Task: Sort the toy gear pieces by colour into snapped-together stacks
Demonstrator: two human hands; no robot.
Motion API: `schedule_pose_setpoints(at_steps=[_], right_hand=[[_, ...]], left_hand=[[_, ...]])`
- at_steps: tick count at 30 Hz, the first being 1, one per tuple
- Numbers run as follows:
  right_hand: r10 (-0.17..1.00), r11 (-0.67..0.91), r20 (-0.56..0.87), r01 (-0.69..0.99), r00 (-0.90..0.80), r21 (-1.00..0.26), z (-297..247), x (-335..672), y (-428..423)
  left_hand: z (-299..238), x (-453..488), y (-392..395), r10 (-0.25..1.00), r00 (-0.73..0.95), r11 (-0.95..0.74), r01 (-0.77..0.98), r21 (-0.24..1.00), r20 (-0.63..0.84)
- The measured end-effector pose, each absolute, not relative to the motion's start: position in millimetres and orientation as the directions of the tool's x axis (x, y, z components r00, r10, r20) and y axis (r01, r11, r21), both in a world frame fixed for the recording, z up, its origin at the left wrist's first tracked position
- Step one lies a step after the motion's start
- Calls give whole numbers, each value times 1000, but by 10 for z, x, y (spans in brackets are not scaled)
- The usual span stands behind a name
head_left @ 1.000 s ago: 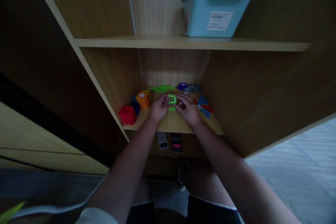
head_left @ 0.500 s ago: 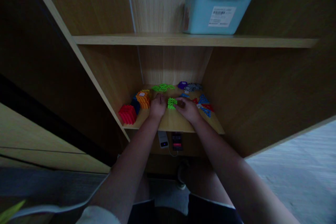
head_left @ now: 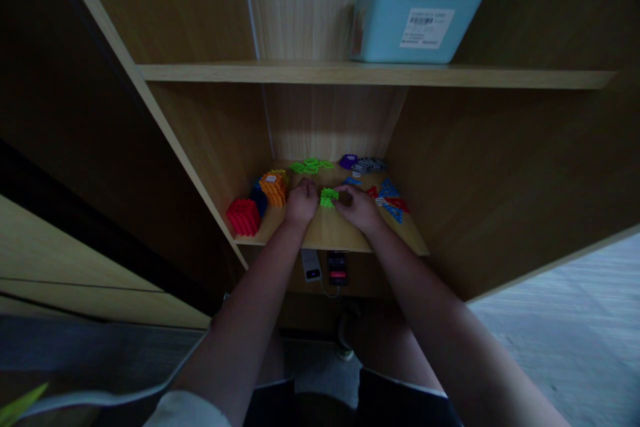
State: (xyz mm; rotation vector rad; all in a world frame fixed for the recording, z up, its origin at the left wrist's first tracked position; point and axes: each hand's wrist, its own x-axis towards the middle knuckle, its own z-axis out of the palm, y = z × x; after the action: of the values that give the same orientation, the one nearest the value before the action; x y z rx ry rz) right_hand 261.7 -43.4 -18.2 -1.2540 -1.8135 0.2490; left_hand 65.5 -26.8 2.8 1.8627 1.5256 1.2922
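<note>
Both my hands rest on the lower wooden shelf (head_left: 325, 237) inside a cabinet. My left hand (head_left: 301, 203) and my right hand (head_left: 359, 207) pinch a small bright green plastic block piece (head_left: 329, 197) from either side, fingers curled on it. Behind it lies a loose pile of green pieces (head_left: 311, 166). To the left stand an orange stacked cube (head_left: 273, 189), a blue piece (head_left: 259, 201) and a red stacked cube (head_left: 243, 217). Right of my right hand lie flat red and blue pieces (head_left: 391, 201).
Purple and grey pieces (head_left: 361, 164) sit at the shelf's back right. A light blue lidded bin (head_left: 423, 3) with a label stands on the upper shelf (head_left: 300, 73). Below the lower shelf hang a white device (head_left: 311, 265) and a dark one (head_left: 338, 268). Grey floor lies right.
The green piece was held upright a second ago; it is now lowered and tipped flatter between my hands, which sit closer to the shelf. The view shifted slightly.
</note>
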Motion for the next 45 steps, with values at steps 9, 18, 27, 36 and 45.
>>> schedule_pose_setpoints(at_steps=[9,18,27,36,45], right_hand=[[823,493,556,635,-118,-595,-203,2622,-422],[810,508,573,636,-124,-581,-191,2625,-424],[810,447,586,663,-16,-600,-218,2644,-385],[817,388,575,689,50,-612,-248,2655,-382],[823,404,565,647,52,-647,-232,2650,-384]], left_hand=[[-2,655,-240,903,-28,-357,507,785,429],[-5,658,-247,908,-38,-338,521,784,416],[-30,662,-241,901,-34,-344,548,762,432],[-50,667,-221,900,-25,-351,549,758,435],[-34,649,-232,890,-34,-371,525,766,455]])
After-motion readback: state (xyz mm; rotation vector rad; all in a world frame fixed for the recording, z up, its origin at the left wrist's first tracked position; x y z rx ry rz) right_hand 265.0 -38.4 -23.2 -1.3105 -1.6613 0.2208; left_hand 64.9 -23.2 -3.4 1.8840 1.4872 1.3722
